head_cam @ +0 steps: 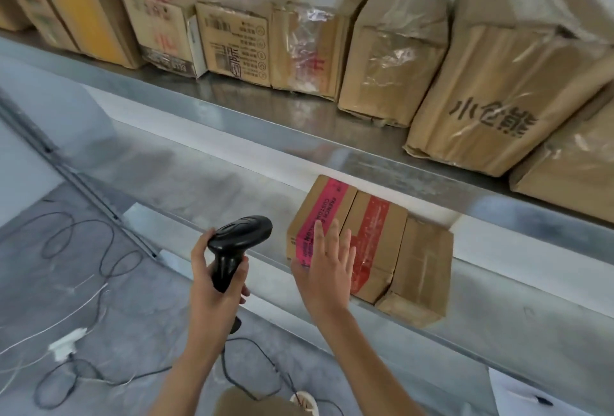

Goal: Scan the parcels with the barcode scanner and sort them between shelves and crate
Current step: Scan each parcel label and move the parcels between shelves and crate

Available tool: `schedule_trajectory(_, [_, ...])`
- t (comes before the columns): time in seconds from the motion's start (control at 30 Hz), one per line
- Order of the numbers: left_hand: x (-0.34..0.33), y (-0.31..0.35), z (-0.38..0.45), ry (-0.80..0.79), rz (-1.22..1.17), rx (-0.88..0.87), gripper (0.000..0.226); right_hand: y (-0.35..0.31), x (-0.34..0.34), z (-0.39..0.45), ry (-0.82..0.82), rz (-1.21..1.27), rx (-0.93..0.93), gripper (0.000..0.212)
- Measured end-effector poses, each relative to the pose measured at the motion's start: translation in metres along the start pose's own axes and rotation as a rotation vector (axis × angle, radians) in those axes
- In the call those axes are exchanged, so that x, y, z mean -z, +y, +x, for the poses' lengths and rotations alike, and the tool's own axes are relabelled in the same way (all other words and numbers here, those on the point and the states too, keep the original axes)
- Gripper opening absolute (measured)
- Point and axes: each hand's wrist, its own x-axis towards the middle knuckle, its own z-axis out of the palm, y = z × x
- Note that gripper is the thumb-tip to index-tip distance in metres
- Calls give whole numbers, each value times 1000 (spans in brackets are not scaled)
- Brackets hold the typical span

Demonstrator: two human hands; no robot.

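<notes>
My left hand (216, 282) grips the handle of a black barcode scanner (237, 243), whose head points up and right towards the lower shelf. My right hand (327, 262) is spread with straight fingers in front of a cardboard parcel with pink tape (315, 213) on the lower metal shelf (498, 302); whether it touches the parcel I cannot tell. Right of that parcel stand a parcel with red tape (378, 233) and a plain brown parcel (422, 266), packed side by side.
The upper metal shelf (265, 110) carries a row of several cardboard parcels, among them a large one with black characters (498, 90). Black and white cables (83, 249) loop over the grey floor at the left. A white sheet with a pen (545, 400) lies at the bottom right.
</notes>
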Motion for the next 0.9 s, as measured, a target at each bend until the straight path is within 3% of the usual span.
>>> schedule_trajectory(0.2, [-5,-17,56,-88,-63,18,68,-25,-13,40,-20,3,-142,83])
schedule_trajectory(0.43, [15,-38,128,-335,-91,23,62,-54,-37,75,39,-147,-394,87])
schedule_trajectory(0.63, [39,-48,169,-461,-155,25,60,-73,-53,85,55,-278,-480,81])
schedule_trajectory(0.9, [55,-55,181,-486,-233,56,61,-98,-71,77,145,-243,-516,76])
